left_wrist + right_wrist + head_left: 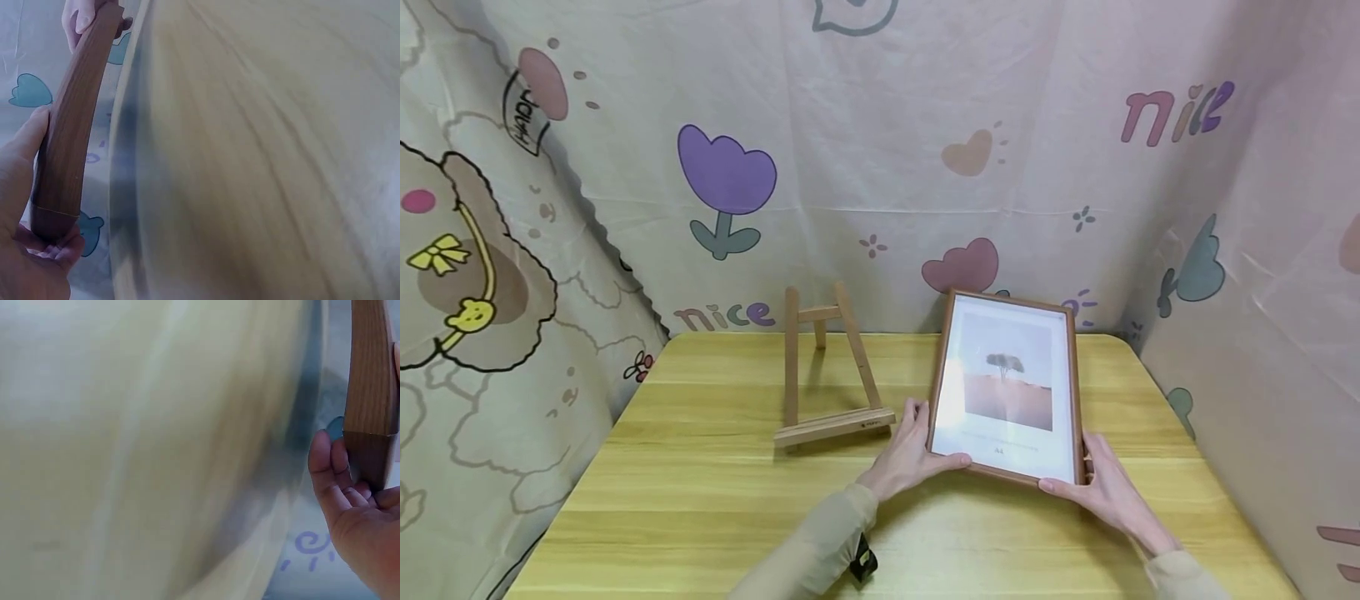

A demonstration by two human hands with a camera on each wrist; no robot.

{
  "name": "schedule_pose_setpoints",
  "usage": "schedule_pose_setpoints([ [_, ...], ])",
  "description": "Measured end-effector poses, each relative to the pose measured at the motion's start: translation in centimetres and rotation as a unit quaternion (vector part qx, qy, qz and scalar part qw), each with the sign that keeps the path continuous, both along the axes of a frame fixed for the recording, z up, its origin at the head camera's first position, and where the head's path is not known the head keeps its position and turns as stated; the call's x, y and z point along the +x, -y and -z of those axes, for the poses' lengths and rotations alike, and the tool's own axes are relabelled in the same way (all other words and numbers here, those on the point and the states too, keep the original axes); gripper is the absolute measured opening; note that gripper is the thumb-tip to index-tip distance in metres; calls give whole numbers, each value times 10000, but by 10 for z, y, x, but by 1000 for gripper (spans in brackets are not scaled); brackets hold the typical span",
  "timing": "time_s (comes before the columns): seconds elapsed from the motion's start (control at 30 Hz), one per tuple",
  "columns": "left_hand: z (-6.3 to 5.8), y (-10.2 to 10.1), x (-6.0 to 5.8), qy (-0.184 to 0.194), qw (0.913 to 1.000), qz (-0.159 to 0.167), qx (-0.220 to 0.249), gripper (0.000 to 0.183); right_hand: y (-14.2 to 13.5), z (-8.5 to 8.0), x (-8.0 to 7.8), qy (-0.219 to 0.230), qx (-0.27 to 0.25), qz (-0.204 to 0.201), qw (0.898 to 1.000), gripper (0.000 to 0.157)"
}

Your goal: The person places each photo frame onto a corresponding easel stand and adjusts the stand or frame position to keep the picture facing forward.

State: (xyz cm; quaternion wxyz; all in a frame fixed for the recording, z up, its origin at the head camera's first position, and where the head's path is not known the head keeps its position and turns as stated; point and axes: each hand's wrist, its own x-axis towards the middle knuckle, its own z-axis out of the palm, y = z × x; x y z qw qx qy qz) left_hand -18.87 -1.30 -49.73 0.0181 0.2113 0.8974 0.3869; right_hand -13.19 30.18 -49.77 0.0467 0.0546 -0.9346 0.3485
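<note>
Both hands hold a brown wooden picture frame [1007, 383] with a print of a tree inside, tilted back above the right part of the table. My left hand [912, 454] grips its lower left corner, the thumb lying over the bottom edge. At the lower right corner my right hand [1105, 490] holds it the same way, fingers behind and thumb in front. The wrist views show the bottom edge of the picture frame [72, 131] [370, 381] with fingers curled round its corners. A small wooden easel [831, 371] stands left of the picture frame, apart from it.
The wooden table [700, 483] reaches back to a patterned cloth [865, 125] hung behind it and at both sides. A small black item [863, 560] sits at the left wrist.
</note>
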Motion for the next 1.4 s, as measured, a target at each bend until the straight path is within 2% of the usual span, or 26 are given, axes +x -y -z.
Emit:
schedule_pose_setpoints([
  [0.17, -8, 11, -1, -199, 9990, 136, 368, 103, 7, -9, -3, -245, -89, -134, 9996, 100],
  [0.37, -19, 23, -1, -357, 9975, 136, 588, 111, 15, -18, -5, -320, -195, -173, 9991, 104],
  [0.5, -26, 30, -3, -474, 9966, 84, 662, 113, 21, -26, -7, -610, -13, -127, 9981, 110],
  [0.7, -37, 44, -5, -1002, 9918, 5, 791, 108, 34, -41, -13, -1225, 251, -184, 9920, 115],
  [0.87, -44, 57, -5, -1353, 9868, -170, 874, 113, 47, -52, -22, -1593, 305, -380, 9860, 117],
  [1.0, -48, 73, -4, -1613, 9824, -439, 832, 118, 62, -59, -34, -1913, 376, -593, 9790, 118],
  [1.17, -52, 93, -3, -2064, 9717, -755, 860, 115, 83, -68, -47, -2103, 405, -784, 9736, 120],
  [1.23, -53, 100, -2, -2155, 9686, -862, 891, 113, 92, -71, -51, -2152, 418, -823, 9722, 123],
  [1.4, -53, 117, 3, -2077, 9658, -1252, 914, 116, 115, -72, -61, -2288, 301, -1007, 9678, 126],
])
